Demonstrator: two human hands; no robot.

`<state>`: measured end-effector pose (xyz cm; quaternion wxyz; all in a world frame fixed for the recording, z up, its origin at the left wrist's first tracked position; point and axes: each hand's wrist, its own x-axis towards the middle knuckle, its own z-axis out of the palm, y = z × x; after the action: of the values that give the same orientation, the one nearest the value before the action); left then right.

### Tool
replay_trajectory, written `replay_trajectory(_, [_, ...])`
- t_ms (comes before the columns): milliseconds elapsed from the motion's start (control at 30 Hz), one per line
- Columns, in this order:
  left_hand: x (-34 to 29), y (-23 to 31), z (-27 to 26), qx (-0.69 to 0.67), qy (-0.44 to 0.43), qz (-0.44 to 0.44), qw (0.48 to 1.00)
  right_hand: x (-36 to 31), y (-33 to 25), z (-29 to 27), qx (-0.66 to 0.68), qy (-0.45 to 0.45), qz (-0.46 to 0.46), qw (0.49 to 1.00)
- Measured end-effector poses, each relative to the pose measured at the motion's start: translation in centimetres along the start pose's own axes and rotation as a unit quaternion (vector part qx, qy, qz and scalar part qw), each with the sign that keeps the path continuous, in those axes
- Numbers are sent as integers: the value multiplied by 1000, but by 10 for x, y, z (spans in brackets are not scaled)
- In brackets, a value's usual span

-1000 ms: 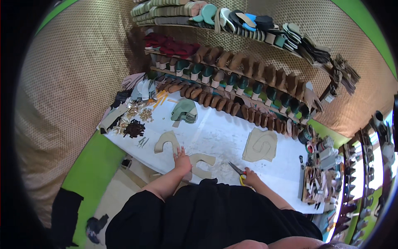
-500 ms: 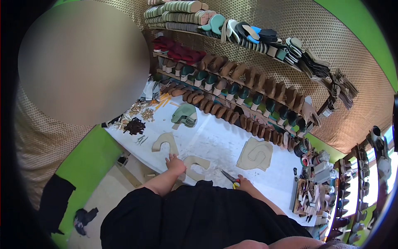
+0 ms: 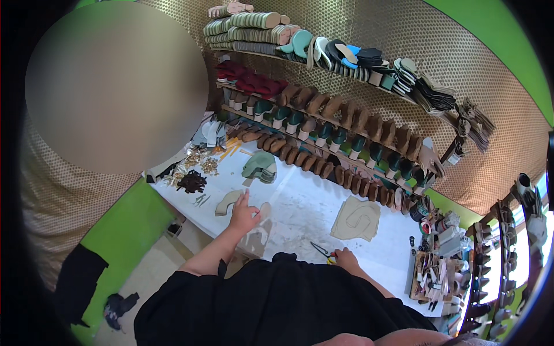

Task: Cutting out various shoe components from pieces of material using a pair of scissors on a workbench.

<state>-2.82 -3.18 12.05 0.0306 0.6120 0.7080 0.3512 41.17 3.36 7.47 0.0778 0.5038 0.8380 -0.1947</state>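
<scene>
My left hand (image 3: 244, 217) is raised over the table's near left part, its thumb and fingers closing on a curved beige cut piece (image 3: 265, 211) that shows beside the thumb. Part of that piece is hidden behind the hand. Just left of it, a second curved beige piece (image 3: 226, 204) lies flat. At the near edge, my right hand (image 3: 348, 259) is curled at the yellow and black handles of a pair of scissors (image 3: 321, 250), whose blades point away to the left. Its finger grip is partly hidden. Beyond it lies a beige sheet stack (image 3: 355, 219) with a curved shape on top.
Green cut pieces (image 3: 259, 167) lie at the far left, near dark brown bits (image 3: 192, 182) and gold-coloured fittings (image 3: 209, 166). Racks of brown shoe parts (image 3: 352, 118) line the back. A tool box (image 3: 430, 274) stands at the right edge of the white table (image 3: 294, 196).
My left hand has risen and moved away from the near edge, lifting the right-hand curved beige piece off the table. My right hand has shifted slightly right and nearer, still at the scissors' handles.
</scene>
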Motion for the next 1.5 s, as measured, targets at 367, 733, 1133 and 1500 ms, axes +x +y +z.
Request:
replay_trajectory(367, [5,100,-47,28,-181,138,973,37,-79,-84,144,93,-251,953])
replay_trajectory(733, [35,74,-67,-29,-202,170,964,69,-184,-130,169,22,-218,961])
replay_trajectory(1133, [55,-114,-19,99,-190,-113,970,221,-200,-164,22,202,-107,973])
replay_trajectory(1500, [24,-257,-26,35,-102,-32,994,335,-175,-89,-134,298,-142,934])
